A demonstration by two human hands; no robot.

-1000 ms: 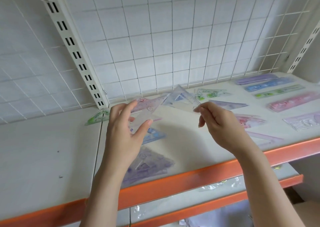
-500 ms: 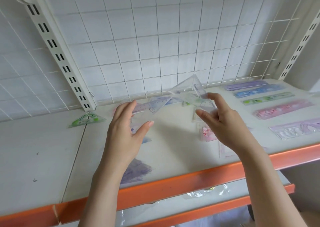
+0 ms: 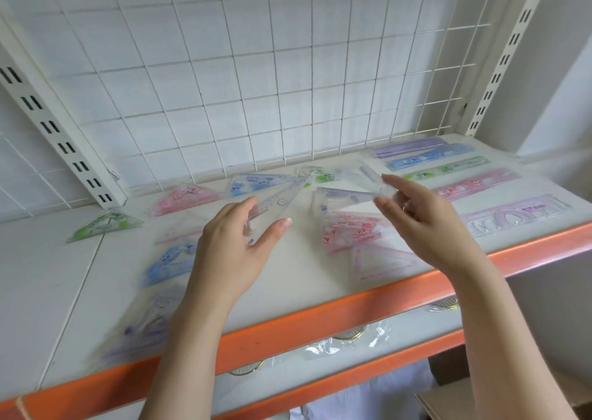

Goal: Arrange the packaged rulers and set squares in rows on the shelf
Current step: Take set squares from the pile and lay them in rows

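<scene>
You get bright, even daylight and soft shadows under both hands; the wide lens bows the uprights, and motion blur smears the shelf packets.

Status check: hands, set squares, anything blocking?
Left hand grips clear set square. Right hand pinches another clear package. Both above shelf; nothing blocking.

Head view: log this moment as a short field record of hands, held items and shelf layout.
left hand: left hand holds a clear set square between thumb and fingers
right hand: right hand pinches a clear packaged piece, blurred
shelf: white shelf, orange front edge
rulers: ruler row at right rear
set squares: green set square far left; pink set square under the right hand
</scene>
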